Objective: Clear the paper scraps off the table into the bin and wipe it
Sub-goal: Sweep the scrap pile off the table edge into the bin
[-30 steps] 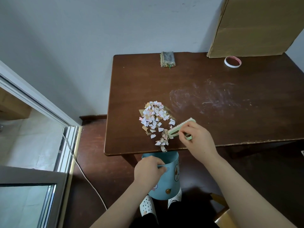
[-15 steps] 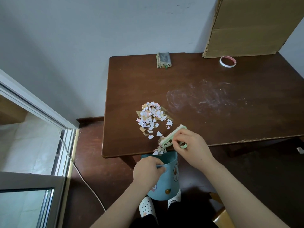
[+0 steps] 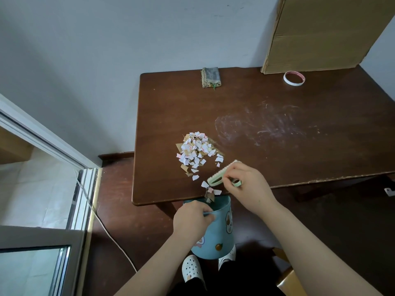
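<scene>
Right hand (image 3: 248, 186) grips green brush (image 3: 220, 175) at table (image 3: 277, 116) front edge, frame centre. Left hand (image 3: 191, 218) grips blue bin (image 3: 215, 233) rim below edge. Paper scraps (image 3: 195, 150) heaped just above brush; few at edge over bin.

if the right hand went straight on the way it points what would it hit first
Most likely the paper scraps. The right hand, gripping the brush, points left and away across the table, and the pile's near edge lies in that line, though depth is hard to judge.
</scene>
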{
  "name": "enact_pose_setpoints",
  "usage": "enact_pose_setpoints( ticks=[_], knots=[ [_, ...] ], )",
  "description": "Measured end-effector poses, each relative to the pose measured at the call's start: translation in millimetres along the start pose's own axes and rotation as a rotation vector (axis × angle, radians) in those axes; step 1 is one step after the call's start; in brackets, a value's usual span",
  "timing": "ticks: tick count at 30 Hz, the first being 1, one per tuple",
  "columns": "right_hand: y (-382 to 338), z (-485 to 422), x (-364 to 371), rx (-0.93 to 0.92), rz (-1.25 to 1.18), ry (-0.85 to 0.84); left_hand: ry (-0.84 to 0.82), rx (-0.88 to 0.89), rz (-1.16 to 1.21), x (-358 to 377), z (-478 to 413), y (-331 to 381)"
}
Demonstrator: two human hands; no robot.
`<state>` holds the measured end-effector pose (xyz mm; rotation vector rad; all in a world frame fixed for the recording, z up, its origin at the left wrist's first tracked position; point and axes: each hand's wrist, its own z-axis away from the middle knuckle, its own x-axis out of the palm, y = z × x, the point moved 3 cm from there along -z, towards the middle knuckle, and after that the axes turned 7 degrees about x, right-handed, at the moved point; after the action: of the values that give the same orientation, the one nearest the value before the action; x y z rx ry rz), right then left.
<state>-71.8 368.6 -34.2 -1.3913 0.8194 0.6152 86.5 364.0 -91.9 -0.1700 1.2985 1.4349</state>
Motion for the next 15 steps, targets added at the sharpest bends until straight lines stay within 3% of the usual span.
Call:
enact_pose_setpoints(
  ticks=[9,15],
  knots=[
    [0.1,3.4,9.4,0.068,0.02,-0.176,-0.024,0.011,-0.002,-2.5,-2.2,1.0],
    [8.3,-2.9,-8.0,0.14,0.036,-0.02,-0.041,-0.005,0.005,-2.4,-4.3,2.2]
  ],
)
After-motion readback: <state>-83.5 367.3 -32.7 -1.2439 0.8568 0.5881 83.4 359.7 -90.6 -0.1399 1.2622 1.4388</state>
